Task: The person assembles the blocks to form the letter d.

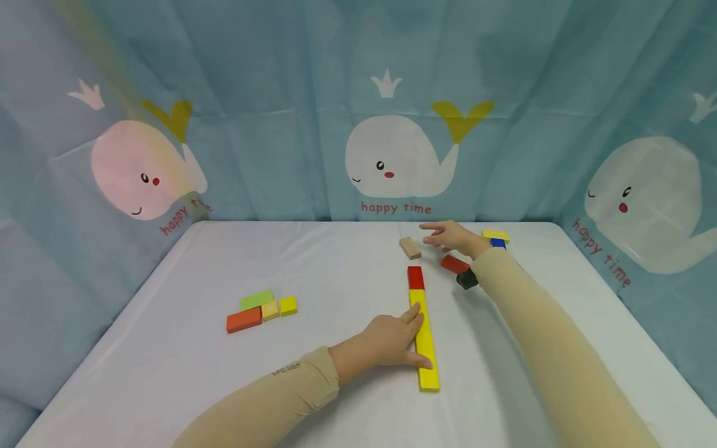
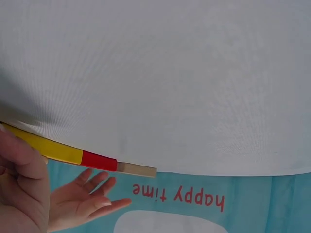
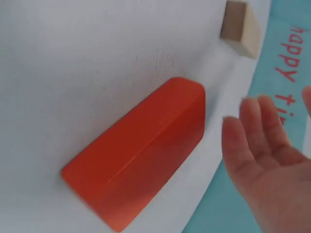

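head view, farthest back, looks forward and down over the worktop (image 1: 168, 361) to a curtain (image 1: 269, 155) at twelve o'clock. left wrist view looks out low, upside down, curtain at six o'clock. right wrist view, turned sideways, looks close over a red block (image 3: 131, 155), curtain at three o'clock. all three share a wooden block (image 1: 411, 247).

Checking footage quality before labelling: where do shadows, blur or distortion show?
Head view: shadow beside the right sleeve, warm streak on the curtain; left wrist view: shadow by the yellow block; right wrist view: tabletop edge bowed, right hand slightly blurred.
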`<state>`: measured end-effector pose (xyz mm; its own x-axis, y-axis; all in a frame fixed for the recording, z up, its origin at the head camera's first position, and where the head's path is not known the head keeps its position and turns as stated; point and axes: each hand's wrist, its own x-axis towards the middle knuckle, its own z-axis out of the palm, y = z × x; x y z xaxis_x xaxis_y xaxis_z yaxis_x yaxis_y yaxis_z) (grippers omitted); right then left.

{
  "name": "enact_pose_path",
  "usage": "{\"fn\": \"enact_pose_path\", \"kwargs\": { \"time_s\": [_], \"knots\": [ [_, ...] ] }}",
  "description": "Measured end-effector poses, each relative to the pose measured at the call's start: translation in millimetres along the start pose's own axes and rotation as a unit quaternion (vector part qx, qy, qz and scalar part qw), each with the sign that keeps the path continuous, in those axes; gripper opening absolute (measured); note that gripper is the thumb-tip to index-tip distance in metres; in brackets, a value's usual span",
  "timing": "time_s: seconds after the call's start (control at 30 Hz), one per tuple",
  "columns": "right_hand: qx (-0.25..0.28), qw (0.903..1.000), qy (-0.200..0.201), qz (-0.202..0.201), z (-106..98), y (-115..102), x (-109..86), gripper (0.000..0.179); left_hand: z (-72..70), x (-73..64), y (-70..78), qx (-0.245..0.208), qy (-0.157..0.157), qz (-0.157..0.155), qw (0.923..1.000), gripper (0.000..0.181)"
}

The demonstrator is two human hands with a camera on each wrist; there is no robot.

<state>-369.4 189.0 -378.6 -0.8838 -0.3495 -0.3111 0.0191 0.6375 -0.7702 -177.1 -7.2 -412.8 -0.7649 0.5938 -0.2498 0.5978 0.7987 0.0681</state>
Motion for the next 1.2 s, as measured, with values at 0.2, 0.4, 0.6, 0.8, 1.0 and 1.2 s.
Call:
{"fn": "enact_pose_path", "kwargs": {
  "time_s": [0.2,0.4,0.6,0.8,1.0,1.2],
  "knots": [
    [-0.056,0.9963,-0.055,0.035,7.3,-6.9,11.6,0.069,-1.4,-2.9,0.1,0.002,0.004,0.002,1.0000,0.092],
    [-0.069,0.9928,-0.070,0.069,12.1,-10.4,16.2,0.077,-0.5,-3.0,2.0,0.006,0.004,0.004,1.0000,0.092],
    [-0.128,0.9858,-0.073,0.081,13.3,-10.1,30.1,0.074,1.9,-1.8,0.6,0.014,0.009,0.005,0.9998,0.092],
    [-0.116,0.9888,-0.041,0.085,15.8,-8.7,33.3,0.065,1.3,-2.2,0.2,0.022,0.013,0.004,0.9997,0.092],
    [-0.023,0.9937,0.027,0.106,19.1,-6.4,25.3,0.052,0.6,-1.8,0.6,0.016,0.009,0.002,0.9998,0.093],
    [-0.011,0.9906,0.045,0.128,25.9,-7.4,21.5,0.045,0.6,-2.3,0.7,-0.004,0.007,-0.003,1.0000,0.093]
  ]
}}
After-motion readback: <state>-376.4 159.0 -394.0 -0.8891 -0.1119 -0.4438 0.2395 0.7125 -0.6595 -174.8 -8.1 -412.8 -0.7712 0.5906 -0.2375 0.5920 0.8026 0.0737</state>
